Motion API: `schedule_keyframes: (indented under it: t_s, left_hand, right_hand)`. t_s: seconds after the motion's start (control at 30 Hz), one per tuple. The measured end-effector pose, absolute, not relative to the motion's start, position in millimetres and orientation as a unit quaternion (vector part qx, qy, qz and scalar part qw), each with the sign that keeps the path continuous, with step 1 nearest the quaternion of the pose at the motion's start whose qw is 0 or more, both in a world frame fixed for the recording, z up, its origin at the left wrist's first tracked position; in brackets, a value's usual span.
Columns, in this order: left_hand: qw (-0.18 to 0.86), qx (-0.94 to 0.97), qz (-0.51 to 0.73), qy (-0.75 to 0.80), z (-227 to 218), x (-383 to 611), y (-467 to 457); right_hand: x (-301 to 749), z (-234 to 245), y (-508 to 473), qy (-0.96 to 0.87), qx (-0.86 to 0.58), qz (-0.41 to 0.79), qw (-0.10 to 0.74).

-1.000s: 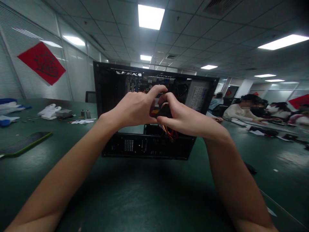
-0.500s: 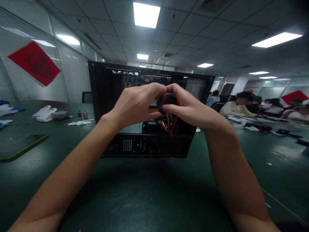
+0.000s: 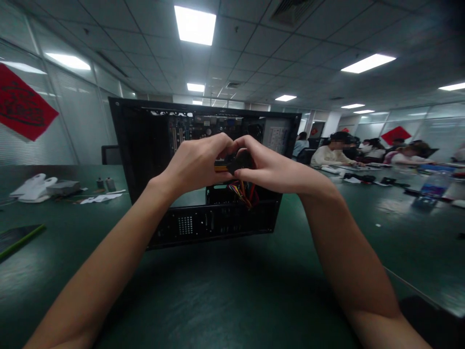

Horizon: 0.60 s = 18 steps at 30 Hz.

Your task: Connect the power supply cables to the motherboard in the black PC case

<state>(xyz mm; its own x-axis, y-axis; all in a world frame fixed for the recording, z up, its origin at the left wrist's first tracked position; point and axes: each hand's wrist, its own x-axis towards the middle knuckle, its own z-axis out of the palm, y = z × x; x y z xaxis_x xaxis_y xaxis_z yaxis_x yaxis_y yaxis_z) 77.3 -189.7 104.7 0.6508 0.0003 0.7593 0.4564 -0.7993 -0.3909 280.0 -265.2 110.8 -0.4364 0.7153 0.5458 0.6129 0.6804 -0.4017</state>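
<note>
A black computer case (image 3: 214, 225) stands upright on the green table, its open side facing me. At its middle my left hand (image 3: 201, 162) is closed, fingers curled inward around power cables (image 3: 220, 168) with yellow and dark strands. My right hand (image 3: 263, 162) meets it, fingertips almost touching the left ones, its thumb against a dark rounded piece (image 3: 241, 162) where cables come together. Multicoloured wires (image 3: 244, 194) hang below the hands inside the case. Behind them appear a motherboard (image 3: 198, 127) and a power supply with a label (image 3: 276, 135). The fingertips are partly hidden.
On the left of the table (image 3: 203, 300) lie a white plastic bag (image 3: 34, 186), a grey box (image 3: 63, 187), small metal cylinders (image 3: 109, 184) and a green-edged mat (image 3: 18, 240). A water bottle (image 3: 432, 189) stands at right, with people (image 3: 336, 150) seated beyond.
The view has turned right, so the case and hands appear further left. Both hands remain at the same part of the case, with the cables between them; the bottle has come into view.
</note>
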Motion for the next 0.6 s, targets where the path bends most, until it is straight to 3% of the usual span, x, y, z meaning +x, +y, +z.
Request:
schedule_keyframes:
  t_s: [0.43,0.6]
  left_hand:
    - [0.357,-0.812,-0.457,-0.060,108,77,-188]
    - [0.382,-0.782,-0.488,-0.069,105,78,-183]
  right_hand:
    - [280,116,-252,-0.820,-0.304,0.004,0.485]
    - [282,116,-243,-0.822,-0.289,-0.049,0.488]
